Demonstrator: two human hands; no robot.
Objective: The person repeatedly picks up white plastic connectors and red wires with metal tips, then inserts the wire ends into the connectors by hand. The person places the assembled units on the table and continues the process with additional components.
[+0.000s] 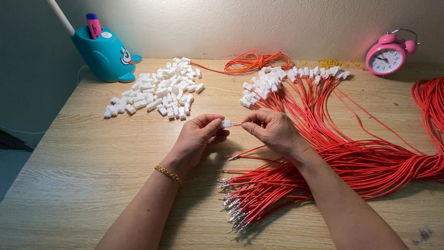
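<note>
Over the middle of the wooden desk (92, 153) the two hands meet; the left hand (196, 139) has its grip closed on a small white connector housing (226, 123), pinched between thumb and fingertips, and the right hand (273, 129) has its grip closed on the end of one red wire (237, 124), whose tip sits right at the housing's opening; a gold bracelet (168, 174) circles the left wrist. To seat the wire well, I judge it best kept straight and in line with the slot, held close to its tip so it cannot buckle. Far left lies a pile of loose white housings (155, 95) beside a teal pen holder (104, 55); to the right spread the finished wires with housings (286, 78), a bundle of bare-ended red wires (277, 185) near, and a pink alarm clock (386, 56) far right.
</note>
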